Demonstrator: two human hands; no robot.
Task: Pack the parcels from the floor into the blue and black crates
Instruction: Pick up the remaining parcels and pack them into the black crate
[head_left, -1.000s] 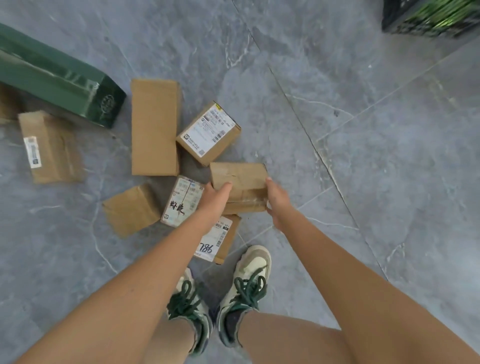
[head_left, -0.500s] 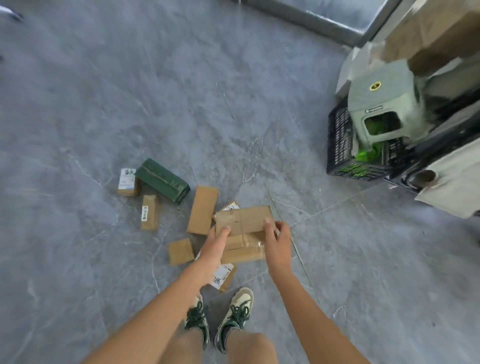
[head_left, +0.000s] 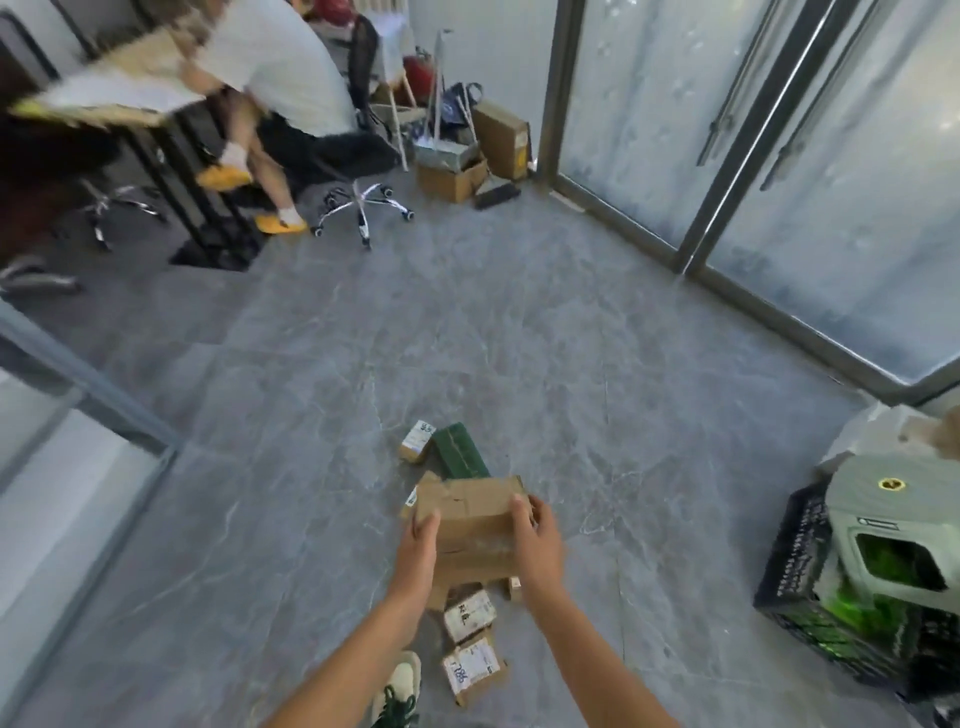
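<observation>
Grey floor (head_left: 597, 364) lies bare and wide between the parcels and the black crate (head_left: 795, 582) at right, glass walls beyond. Both hands grip a brown box (head_left: 470, 519) held up off the floor: left hand (head_left: 421, 540) and right hand (head_left: 535, 535), fingers curled round its sides. One floor parcel (head_left: 470, 670) reads perhaps "786". View has risen since earlier; the box sits higher.

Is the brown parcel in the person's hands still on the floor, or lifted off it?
Lifted. The brown parcel is gripped between the left hand and right hand, hiding other parcels lying on the floor.
</observation>
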